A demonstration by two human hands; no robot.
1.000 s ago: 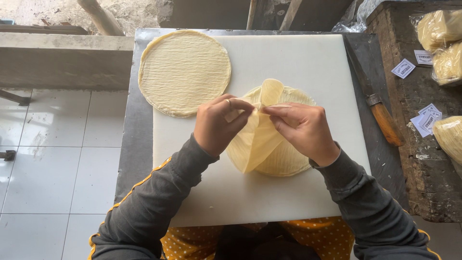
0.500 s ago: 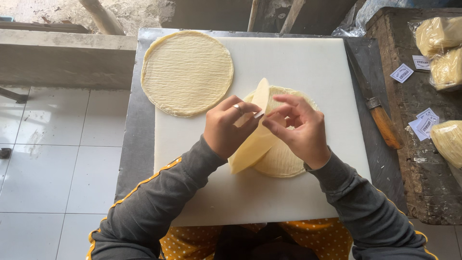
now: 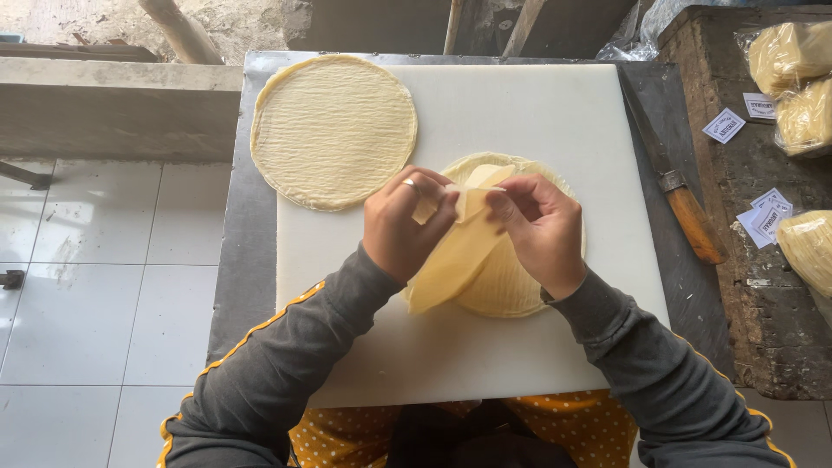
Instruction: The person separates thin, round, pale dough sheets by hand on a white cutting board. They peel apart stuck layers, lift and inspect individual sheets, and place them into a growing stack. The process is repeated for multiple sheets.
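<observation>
Both hands have drawn closer together over the last half second, lifting the folded sheet higher off the stack beneath. Left hand and right hand meet above a white cutting board, fingertips pinching the top edge of a thin pale-yellow wrapper that is folded over and hangs tilted down toward the person. A ring shows on one left finger. Under the wrapper lies a round stack of the same sheets, partly hidden by the right hand. Well apart, at the board's far left corner, rests a second round sheet, flat and untouched. A wooden-handled knife lies beside the board's right edge, near bagged wrappers and small paper labels.
</observation>
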